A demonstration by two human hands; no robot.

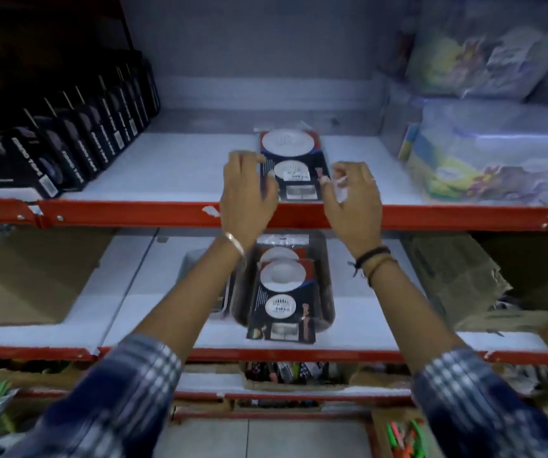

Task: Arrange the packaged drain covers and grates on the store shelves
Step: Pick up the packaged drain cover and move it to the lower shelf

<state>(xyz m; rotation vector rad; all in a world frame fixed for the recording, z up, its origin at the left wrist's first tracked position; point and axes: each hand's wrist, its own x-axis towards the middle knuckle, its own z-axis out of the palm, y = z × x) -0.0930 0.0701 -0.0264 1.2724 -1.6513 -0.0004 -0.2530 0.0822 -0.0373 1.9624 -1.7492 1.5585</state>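
- Black boxes (67, 150) line my upper shelf (166, 173) at far left.
- My left hand (247, 190), fingers spread wide, rests at the pack's (290, 166) left edge.
- My right hand (353, 193), fingers loosely curled and holding nothing, hovers just beside its right edge.
- More packs (285, 292) lie stacked on the lower shelf (166, 328).

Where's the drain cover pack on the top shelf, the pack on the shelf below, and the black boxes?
Upper drain cover pack (290, 160): head view, its middle.
Lower drain cover pack (282, 302): head view, its middle.
Black boxes (67, 153): head view, front box faces.
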